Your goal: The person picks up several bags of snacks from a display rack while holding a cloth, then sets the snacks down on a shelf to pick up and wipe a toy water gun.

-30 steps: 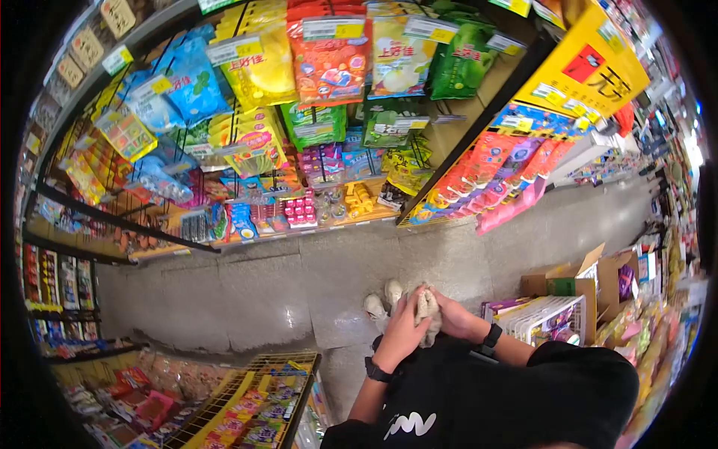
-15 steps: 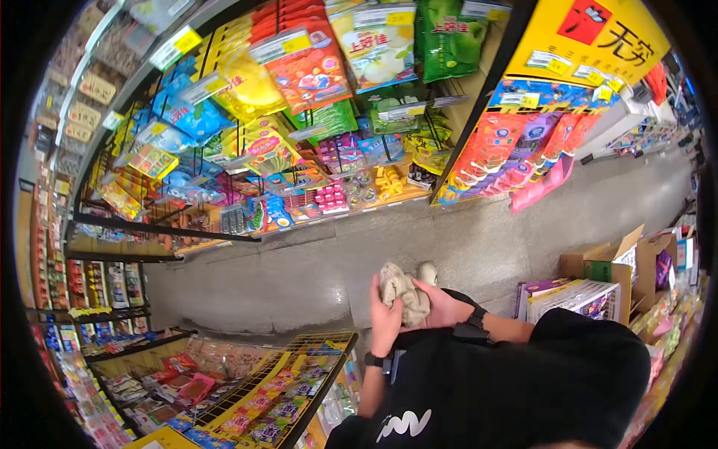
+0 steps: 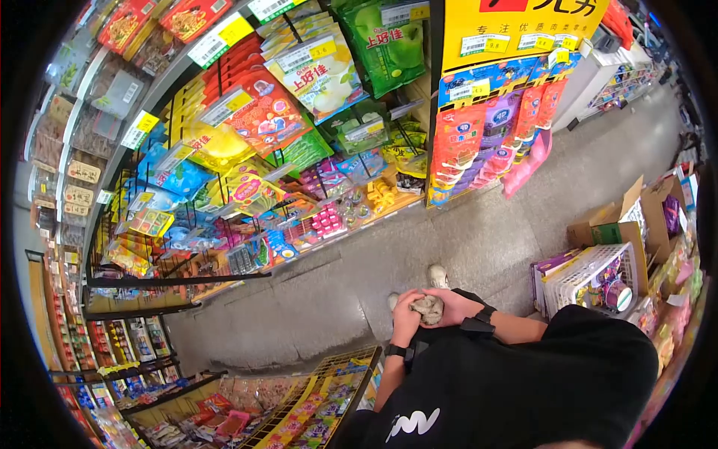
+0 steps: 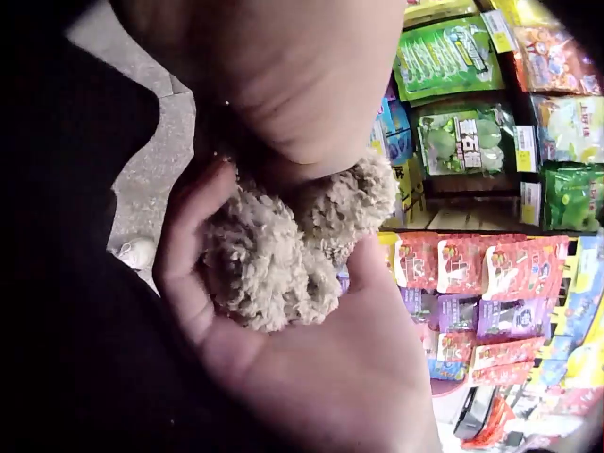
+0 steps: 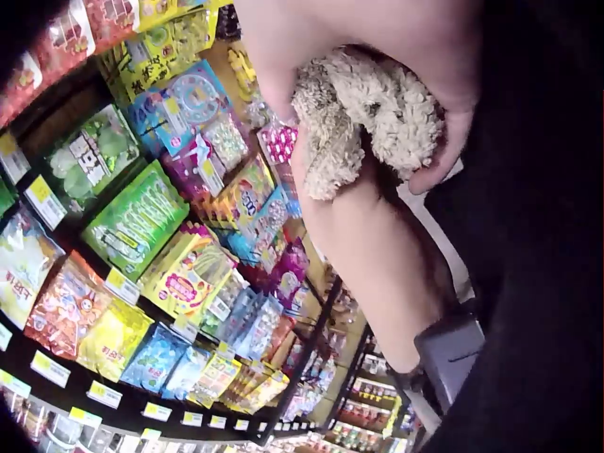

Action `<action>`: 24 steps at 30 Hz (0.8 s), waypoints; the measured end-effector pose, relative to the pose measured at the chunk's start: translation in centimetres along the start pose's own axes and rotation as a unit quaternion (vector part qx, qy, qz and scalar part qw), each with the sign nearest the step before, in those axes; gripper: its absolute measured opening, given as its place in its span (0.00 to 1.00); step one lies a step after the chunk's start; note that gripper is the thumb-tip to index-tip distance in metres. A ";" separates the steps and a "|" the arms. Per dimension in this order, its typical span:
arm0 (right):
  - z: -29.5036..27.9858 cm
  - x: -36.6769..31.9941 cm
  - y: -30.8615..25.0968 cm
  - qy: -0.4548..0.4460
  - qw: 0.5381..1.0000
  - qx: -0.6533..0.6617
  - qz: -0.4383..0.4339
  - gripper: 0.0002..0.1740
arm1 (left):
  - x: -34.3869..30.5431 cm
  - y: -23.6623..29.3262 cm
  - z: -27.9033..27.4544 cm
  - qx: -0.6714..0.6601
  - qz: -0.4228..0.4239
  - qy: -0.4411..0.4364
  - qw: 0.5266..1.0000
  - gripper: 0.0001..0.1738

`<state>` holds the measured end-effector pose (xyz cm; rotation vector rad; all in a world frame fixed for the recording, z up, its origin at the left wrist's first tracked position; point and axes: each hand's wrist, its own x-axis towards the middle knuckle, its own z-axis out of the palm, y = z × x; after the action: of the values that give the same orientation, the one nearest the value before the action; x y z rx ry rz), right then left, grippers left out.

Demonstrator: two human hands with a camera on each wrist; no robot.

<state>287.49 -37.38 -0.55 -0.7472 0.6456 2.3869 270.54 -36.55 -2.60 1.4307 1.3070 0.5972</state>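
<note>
A bunched beige, fuzzy cloth (image 3: 428, 309) sits between both hands in front of the black shirt. My left hand (image 3: 406, 319) grips it from one side, its fingers partly hidden. On the other side my right hand (image 3: 460, 307) cups it. In the left wrist view the crumpled cloth (image 4: 269, 269) lies in the right palm, with right-hand fingers curled round its edge and the left hand pressed down over it. The right wrist view shows folds of the cloth (image 5: 368, 113) bulging out between the two hands.
Racks of hanging candy bags (image 3: 321, 78) stand ahead, beside a yellow sign (image 3: 516, 30). A white basket (image 3: 587, 273) and cardboard boxes (image 3: 609, 221) stand at right. A wire display rack (image 3: 340, 374) is close at lower left. Grey floor (image 3: 359, 277) runs between them.
The cloth went from a long twist to a loose, spread bundle, then to a compact wad between the hands. The head view has turned, shifting the shelves.
</note>
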 end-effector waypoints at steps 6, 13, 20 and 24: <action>-0.9 2.8 2.5 0.013 0.997 -0.045 -0.055 0.14 | -1.4 -1.9 -2.6 -0.023 0.003 -0.026 0.999 0.15; -6.6 9.7 6.9 0.030 0.996 -0.070 -0.035 0.16 | -6.8 -8.8 -4.4 -0.179 -0.162 0.003 0.971 0.14; -10.8 14.5 5.8 0.088 0.993 -0.069 -0.037 0.17 | -5.4 -16.0 -3.0 -0.187 -0.165 -0.023 0.968 0.16; -13.1 18.7 1.1 0.092 0.990 -0.088 -0.060 0.22 | -1.1 -16.3 -1.6 -0.083 -0.161 0.000 0.983 0.27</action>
<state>278.55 -39.13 -21.47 -1.0625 0.4511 2.3024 262.51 -39.53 -16.60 1.0553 1.4184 0.4756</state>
